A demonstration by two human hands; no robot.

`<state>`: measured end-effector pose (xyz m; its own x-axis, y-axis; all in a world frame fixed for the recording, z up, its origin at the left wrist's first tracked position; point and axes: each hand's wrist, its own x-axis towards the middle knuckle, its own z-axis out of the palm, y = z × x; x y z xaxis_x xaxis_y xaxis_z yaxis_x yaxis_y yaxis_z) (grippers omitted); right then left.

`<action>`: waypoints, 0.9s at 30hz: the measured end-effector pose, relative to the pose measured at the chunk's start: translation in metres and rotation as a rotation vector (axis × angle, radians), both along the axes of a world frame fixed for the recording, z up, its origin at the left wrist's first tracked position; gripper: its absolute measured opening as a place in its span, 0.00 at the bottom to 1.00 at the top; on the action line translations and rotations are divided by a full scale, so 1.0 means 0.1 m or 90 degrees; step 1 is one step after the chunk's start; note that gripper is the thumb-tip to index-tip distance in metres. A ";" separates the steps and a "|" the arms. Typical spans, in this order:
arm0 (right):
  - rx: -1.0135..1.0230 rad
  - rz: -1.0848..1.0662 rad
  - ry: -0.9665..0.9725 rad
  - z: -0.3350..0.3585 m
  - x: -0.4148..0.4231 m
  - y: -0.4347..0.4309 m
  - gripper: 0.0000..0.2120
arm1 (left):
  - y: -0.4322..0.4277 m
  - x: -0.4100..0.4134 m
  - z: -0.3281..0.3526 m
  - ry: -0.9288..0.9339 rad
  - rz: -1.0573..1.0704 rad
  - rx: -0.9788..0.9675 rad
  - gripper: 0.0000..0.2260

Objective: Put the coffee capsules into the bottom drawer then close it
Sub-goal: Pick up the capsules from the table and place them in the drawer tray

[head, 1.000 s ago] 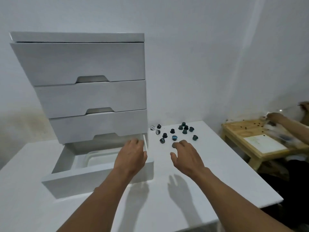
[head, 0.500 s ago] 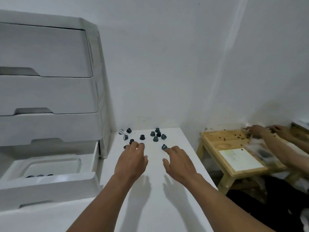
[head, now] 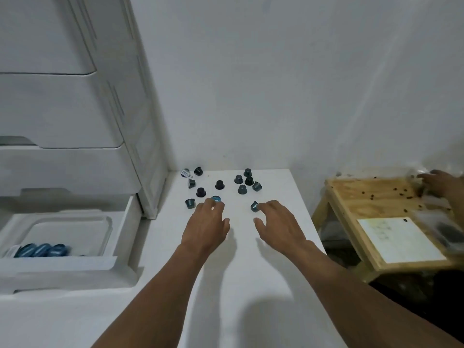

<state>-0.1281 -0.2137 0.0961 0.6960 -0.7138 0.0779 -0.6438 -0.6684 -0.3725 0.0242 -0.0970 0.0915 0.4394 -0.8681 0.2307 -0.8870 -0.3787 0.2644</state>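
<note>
Reach shifted from open white plastic bottom drawer (head: 62,266) to small dark coffee capsules (head: 219,185): left hand (head: 206,227), right hand (head: 278,227) each touching one at fingertips, nothing pinched.

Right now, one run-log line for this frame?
step: pick capsules | left hand: open, fingertips at blue capsule | right hand: open, fingertips beside dark capsule | bottom drawer: open, blue capsules inside | table: loose capsules

coffee capsules (head: 219,185): small dark and blue cups, scattered on white table (head: 276,247); bottom drawer (head: 120,222): white, pulled open, few blue capsules (head: 41,249) inside.
</note>
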 end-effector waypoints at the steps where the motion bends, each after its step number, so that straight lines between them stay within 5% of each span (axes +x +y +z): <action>1: 0.004 0.000 0.004 -0.05 0.05 -0.10 0.19 | -0.09 0.05 -0.06 0.006 0.001 0.012 0.16; 20: 0.134 -0.009 0.133 -1.23 0.97 -1.38 0.20 | -1.01 0.90 -1.25 0.180 0.089 0.239 0.17; 27: 0.109 0.027 0.147 -1.42 0.96 -1.50 0.14 | -1.10 0.90 -1.44 0.208 0.115 0.164 0.10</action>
<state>-0.0318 -0.3640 -0.0457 0.7103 -0.6734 -0.2053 -0.6981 -0.6363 -0.3282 0.1140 -0.2073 -0.0528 0.6034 -0.7814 -0.1592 -0.6858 -0.6104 0.3964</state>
